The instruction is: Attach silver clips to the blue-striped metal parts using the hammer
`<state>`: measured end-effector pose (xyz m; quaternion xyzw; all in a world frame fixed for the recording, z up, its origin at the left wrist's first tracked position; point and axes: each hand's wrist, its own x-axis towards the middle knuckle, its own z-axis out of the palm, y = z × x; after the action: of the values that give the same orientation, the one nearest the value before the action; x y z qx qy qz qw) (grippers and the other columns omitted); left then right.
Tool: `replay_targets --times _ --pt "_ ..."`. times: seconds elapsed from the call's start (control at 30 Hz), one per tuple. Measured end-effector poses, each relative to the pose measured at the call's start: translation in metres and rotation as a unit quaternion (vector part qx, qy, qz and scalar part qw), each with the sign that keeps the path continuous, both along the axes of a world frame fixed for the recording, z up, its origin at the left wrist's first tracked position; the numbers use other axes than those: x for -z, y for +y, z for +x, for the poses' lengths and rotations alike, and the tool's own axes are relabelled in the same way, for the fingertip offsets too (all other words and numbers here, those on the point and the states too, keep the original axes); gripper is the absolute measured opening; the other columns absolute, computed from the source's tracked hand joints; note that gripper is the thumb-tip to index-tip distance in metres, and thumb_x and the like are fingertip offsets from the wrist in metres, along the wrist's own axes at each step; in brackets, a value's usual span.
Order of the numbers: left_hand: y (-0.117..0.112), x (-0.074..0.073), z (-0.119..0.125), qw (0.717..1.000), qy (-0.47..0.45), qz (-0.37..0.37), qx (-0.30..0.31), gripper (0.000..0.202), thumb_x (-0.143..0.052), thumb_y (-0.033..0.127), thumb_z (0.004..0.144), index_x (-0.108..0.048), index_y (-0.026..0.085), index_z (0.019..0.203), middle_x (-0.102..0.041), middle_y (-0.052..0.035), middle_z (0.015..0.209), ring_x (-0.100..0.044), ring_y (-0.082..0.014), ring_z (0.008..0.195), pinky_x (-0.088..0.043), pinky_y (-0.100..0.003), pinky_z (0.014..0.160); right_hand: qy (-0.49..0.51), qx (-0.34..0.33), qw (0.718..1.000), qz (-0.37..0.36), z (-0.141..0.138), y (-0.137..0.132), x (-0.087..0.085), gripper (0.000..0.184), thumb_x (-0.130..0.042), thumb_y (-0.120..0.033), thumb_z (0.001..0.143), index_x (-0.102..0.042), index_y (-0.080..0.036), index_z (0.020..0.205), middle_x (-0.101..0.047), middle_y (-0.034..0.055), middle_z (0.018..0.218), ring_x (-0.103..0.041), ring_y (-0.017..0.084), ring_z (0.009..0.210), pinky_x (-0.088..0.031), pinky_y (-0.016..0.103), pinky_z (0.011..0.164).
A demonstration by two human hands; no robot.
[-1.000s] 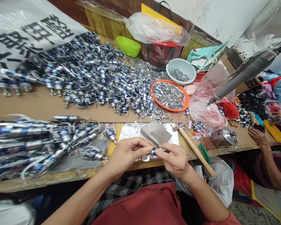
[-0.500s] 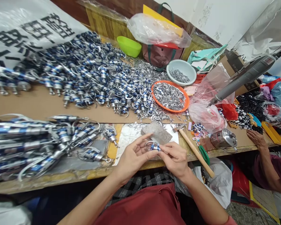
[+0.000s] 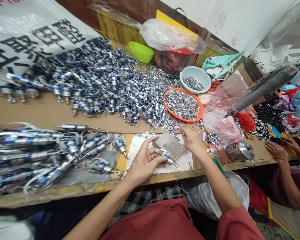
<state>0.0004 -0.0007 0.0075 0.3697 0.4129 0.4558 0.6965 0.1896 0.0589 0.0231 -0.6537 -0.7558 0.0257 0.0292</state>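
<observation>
Between the thumb and fingers of my left hand [image 3: 145,161] is a small blue-and-silver metal trinket [image 3: 168,158], with curved silver strips and a ring at its end pointing right. It hovers at the near edge of a grey block [image 3: 173,146] lying on white paper [image 3: 137,146]. My right hand [image 3: 193,141] reaches down just right of the block, below the orange basket [image 3: 200,115] of small silver links. Its fingertips are partly hidden and blurred, so what they touch cannot be made out. The hammer is covered by my right hand and forearm.
Many similar trinkets [image 3: 95,76] are heaped at the back left; more lie in a near-left pile [image 3: 40,150]. A pale bowl [image 3: 207,78] of pins stands behind the basket. An electric screwdriver [image 3: 265,88] hangs at right, above a metal mug [image 3: 240,151]. Another person's hands [image 3: 277,151] work far right.
My right hand has let go of the trinket and moved up and right, over where the hammer lay. My left hand keeps the trinket, now tilted with its ring end lower right.
</observation>
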Motion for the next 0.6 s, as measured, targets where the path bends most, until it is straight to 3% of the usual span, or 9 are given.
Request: replay_targets --times 0.07,0.2,0.33,0.4,0.6 --pt "0.001 0.002 0.000 1.000 -0.001 0.003 -0.004 0.072 -0.071 0.021 0.059 -0.031 0.020 0.119 -0.060 0.0032 0.070 -0.061 -0.0128 0.060 -0.054 -0.027 0.061 0.102 -0.029 0.994 0.015 0.003 -0.008 -0.005 0.028 -0.047 -0.007 0.080 -0.060 -0.018 0.102 -0.063 0.0058 0.092 -0.057 0.017 0.089 -0.043 0.026 0.075" --pt "0.000 0.003 0.001 1.000 0.000 0.008 -0.020 0.071 -0.071 0.021 0.058 -0.032 0.019 0.118 -0.060 0.0041 0.067 -0.062 -0.0130 0.062 -0.054 -0.026 0.061 0.314 -0.117 0.942 -0.017 -0.005 -0.030 -0.023 0.014 -0.054 -0.009 0.079 -0.065 -0.018 0.081 -0.064 0.0007 0.078 -0.058 0.012 0.074 -0.044 0.021 0.068" --pt "-0.002 0.004 0.002 1.000 -0.008 0.014 -0.022 0.069 -0.070 0.018 0.059 -0.032 0.020 0.118 -0.059 0.0054 0.066 -0.060 -0.0111 0.061 -0.053 -0.023 0.060 0.290 -0.220 0.930 -0.051 -0.022 -0.041 -0.030 0.014 -0.056 -0.007 0.078 -0.067 -0.017 0.077 -0.065 0.0009 0.073 -0.057 0.012 0.073 -0.042 0.022 0.070" --pt "-0.001 0.005 0.002 1.000 -0.013 0.019 -0.017 0.069 -0.069 0.017 0.060 -0.032 0.021 0.118 -0.059 0.0053 0.067 -0.060 -0.0110 0.061 -0.052 -0.023 0.060 0.265 -0.240 0.932 -0.053 -0.027 -0.040 -0.028 0.013 -0.058 -0.008 0.078 -0.068 -0.016 0.077 -0.065 0.0019 0.072 -0.056 0.013 0.074 -0.042 0.023 0.070" --pt "0.002 0.003 0.001 0.999 -0.030 0.013 -0.011 0.072 -0.070 0.018 0.059 -0.030 0.020 0.119 -0.061 0.0046 0.067 -0.063 -0.0126 0.060 -0.054 -0.026 0.061 0.285 -0.156 0.942 -0.090 -0.035 -0.035 -0.020 0.012 -0.064 -0.012 0.073 -0.072 -0.019 0.078 -0.065 0.0005 0.067 -0.057 0.011 0.065 -0.042 0.020 0.062"
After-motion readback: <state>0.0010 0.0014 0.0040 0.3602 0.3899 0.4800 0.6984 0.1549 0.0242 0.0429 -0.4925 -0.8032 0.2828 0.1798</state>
